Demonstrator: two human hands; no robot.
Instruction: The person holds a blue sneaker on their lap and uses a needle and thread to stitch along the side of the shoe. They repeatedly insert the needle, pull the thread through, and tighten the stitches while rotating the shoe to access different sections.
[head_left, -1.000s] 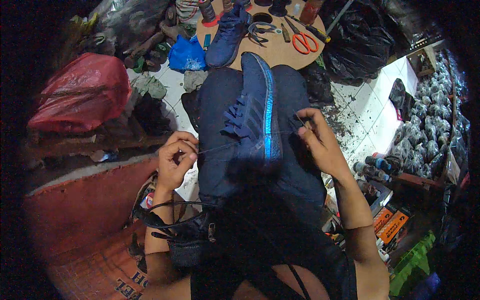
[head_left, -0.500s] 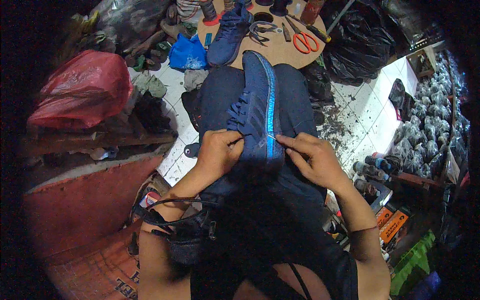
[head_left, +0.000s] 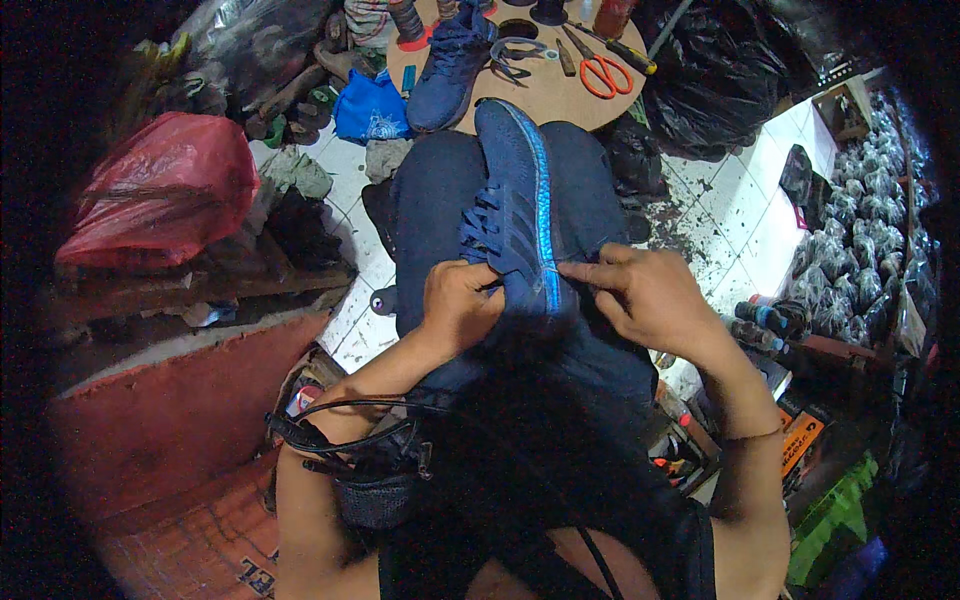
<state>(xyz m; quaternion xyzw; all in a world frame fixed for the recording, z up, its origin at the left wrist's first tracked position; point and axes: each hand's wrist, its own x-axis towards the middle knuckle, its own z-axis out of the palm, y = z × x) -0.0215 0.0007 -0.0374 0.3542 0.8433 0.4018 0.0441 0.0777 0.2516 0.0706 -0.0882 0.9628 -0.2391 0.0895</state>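
A blue shoe (head_left: 518, 195) is rested on the lap (head_left: 432, 190), toe toward the counter's (head_left: 565, 108) near edge. Its side is touched by the curled left hand (head_left: 462, 302); the sole (head_left: 543, 190) is met by the right hand's (head_left: 650, 300) extended forefinger. Either grip cannot be told. A second shoe (head_left: 440, 88) is set at the near-left edge, scissors (head_left: 604, 76) near the right.

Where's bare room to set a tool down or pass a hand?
On the round table, bare wood lies between the navy lap shoe and the orange scissors. Speckled floor tiles lie open right of the knees, between the large black bag and wrapped bundles. Crowded: the table's far side, with spools, and around the bottles past the right hand.
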